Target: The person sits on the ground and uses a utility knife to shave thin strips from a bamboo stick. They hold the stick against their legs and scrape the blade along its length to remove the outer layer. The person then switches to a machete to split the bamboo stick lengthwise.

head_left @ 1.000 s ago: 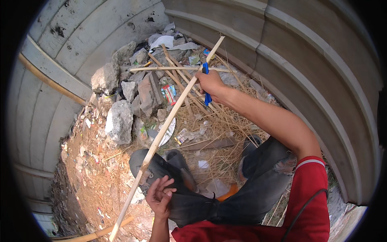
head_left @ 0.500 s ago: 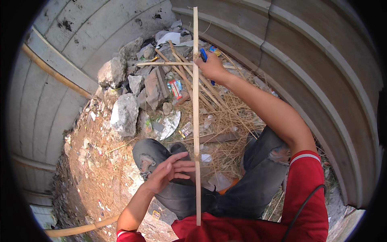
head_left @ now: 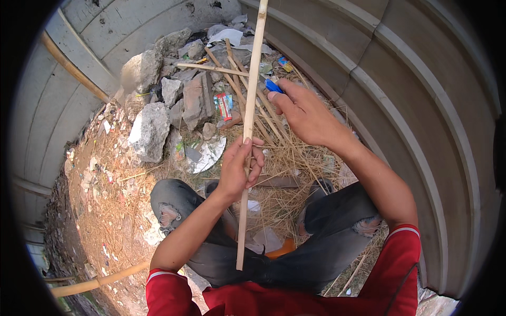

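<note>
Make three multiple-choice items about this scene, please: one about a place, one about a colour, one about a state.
1. Where is the biggest grey rock?
A. left of the long stick
B. on the person's knee
C. in the right hand

2. What colour is the small tool at the right hand?
A. yellow
B. blue
C. white

3. How does the left hand meet the long stick?
A. closed around it
B. apart from it
C. flat under it

Answers: 1 A, it lies on the ground to the left; 2 B, the blue tool shows at the fingertips; 3 A, fingers wrap the stick.

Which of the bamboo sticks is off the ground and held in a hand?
The long pale stick, gripped by the left hand and running up the picture; the other sticks lie on the straw.
</note>
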